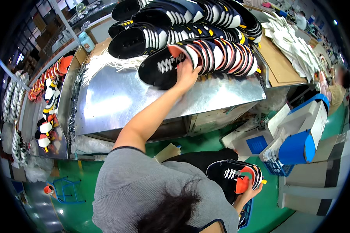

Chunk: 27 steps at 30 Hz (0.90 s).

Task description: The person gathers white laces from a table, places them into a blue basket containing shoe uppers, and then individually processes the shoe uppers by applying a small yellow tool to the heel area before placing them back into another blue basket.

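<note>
Left hand (187, 73) grips the front black shoe (163, 68) of the row on the steel table (116, 101), fingers wrapped over its side to steady it; right hand (249, 191) holds a second shoe (231, 176) low, below the table.

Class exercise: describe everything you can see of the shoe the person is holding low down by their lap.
The sneaker is black with white laces and an orange heel patch, apparently fabric. It lies roughly level, toe pointing left, above the green floor. The right hand supports it from below at the heel end. Its sole is hidden.
</note>
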### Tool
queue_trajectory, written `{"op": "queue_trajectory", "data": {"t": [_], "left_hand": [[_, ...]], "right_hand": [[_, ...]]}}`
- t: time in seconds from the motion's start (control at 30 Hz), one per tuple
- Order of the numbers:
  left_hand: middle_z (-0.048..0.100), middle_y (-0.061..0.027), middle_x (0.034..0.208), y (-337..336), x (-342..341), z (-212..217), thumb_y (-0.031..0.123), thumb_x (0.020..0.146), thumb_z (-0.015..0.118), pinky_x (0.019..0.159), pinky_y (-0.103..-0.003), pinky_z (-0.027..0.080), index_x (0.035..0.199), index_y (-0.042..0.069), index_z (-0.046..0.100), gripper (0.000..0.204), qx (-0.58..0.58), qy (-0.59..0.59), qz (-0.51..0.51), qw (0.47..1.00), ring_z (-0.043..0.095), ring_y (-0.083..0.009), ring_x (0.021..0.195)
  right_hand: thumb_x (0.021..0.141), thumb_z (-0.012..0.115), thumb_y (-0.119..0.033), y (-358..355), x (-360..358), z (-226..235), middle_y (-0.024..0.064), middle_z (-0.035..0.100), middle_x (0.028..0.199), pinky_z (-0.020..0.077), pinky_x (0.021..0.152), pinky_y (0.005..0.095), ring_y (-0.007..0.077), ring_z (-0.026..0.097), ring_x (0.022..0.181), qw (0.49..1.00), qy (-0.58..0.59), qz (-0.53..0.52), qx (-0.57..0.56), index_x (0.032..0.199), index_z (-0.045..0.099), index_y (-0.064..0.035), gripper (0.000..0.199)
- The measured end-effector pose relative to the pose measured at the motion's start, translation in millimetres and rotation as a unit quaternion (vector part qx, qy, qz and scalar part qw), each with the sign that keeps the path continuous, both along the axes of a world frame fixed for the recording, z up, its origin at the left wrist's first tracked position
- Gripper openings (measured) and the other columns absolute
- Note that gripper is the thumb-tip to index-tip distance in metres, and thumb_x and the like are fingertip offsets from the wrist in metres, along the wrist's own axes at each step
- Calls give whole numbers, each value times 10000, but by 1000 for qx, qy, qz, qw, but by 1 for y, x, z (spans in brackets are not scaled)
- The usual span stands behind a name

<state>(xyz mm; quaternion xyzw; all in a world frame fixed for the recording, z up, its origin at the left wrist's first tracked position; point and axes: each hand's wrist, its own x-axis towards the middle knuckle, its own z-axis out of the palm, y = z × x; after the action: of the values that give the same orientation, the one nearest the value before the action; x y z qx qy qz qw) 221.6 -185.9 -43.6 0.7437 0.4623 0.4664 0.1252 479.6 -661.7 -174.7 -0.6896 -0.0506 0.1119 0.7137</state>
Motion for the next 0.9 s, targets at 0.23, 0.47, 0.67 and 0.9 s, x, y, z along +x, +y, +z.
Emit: {"op": "queue_trajectory", "data": {"t": [0.23, 0.47, 0.67, 0.9], "left_hand": [[456, -200, 1303, 38, -33, -15, 279, 762, 723, 1037, -369, 333, 1337, -11, 366, 737, -85, -52, -200, 975, 447, -311, 1203], [573, -72, 1044, -178, 41, -13, 220, 865, 647, 719, -305, 480, 1102, 54, 569, 300, -152, -129, -503, 841, 568, -150, 863], [600, 7, 898, -295, 167, -53, 548, 862, 562, 619, -240, 383, 1076, 63, 621, 533, -643, -106, -557, 515, 491, -80, 749], [590, -91, 1149, -346, 205, -45, 391, 857, 630, 882, -294, 442, 1245, 39, 525, 535, -628, 58, -521, 575, 549, -160, 1044]], "right_hand": [[768, 684, 41, 9, -3, 24, 187, 456, 1278, 499, 914, 387, 266, 533, 1108, 1000, 6, 1, 0, 1376, 254, -16, 747], [783, 672, 44, 0, 0, 48, 184, 495, 1232, 526, 873, 372, 262, 580, 1028, 999, 15, -30, -2, 1370, 276, -3, 710], [734, 741, 13, 47, -39, 77, 193, 430, 1308, 427, 963, 389, 270, 458, 1194, 993, -84, 79, 9, 1423, 205, -74, 877], [963, 511, -258, -44, 35, 21, 32, 574, 1055, 450, 799, 251, 111, 547, 910, 991, -130, 19, -17, 1093, 547, -36, 260]]}}
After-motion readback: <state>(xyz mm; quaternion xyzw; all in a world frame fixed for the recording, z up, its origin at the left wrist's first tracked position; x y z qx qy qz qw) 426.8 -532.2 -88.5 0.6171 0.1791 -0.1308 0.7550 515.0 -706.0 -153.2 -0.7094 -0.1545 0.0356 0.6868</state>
